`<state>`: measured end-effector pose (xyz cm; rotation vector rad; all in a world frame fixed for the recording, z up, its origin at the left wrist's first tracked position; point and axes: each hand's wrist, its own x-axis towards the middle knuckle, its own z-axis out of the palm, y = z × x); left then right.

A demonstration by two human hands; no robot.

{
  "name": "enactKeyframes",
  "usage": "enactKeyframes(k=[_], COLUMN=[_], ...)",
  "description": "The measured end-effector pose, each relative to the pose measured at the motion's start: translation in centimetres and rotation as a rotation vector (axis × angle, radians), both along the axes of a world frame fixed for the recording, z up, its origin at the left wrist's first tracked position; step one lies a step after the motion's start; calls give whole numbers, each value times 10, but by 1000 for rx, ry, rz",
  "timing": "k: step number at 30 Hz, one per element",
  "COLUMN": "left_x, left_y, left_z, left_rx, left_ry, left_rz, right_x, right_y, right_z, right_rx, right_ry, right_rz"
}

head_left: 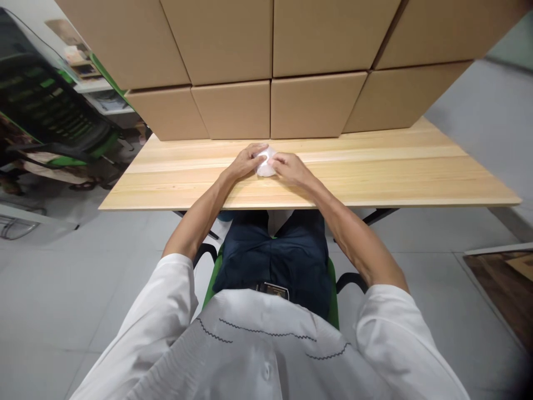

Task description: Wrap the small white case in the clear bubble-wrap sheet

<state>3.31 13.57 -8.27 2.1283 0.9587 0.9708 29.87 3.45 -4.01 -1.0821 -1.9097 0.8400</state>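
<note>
At the far left, a dark mesh chair (54, 105) stands near the wooden table (166, 186). Over the table's middle, before stacked cardboard boxes (231, 111), the left hand (245, 161) grips a small white item (266, 169) between thumb and fingers; the right hand (293, 168), fingers curled, pinches its right edge.
</note>
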Motion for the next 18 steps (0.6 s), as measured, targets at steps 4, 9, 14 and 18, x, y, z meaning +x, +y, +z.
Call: enactKeyframes(k=[4,9,14,18], left_x=[-1,-3,-2,14], left_y=[-1,1,-4,-28], left_z=[-4,-1,6,5], left_rx=[-20,-112,-265,-316], left_ry=[-46,-117,-296,-369], left_rz=[-21,50,314,372], right_x=[20,22,12,4], right_y=[0,6,11,13], right_z=[-18,-20,-13,-7], right_rx=[18,-11,-3,24], right_ry=[122,0,-175,-332], right_rz=[-189,-226,-298,-292])
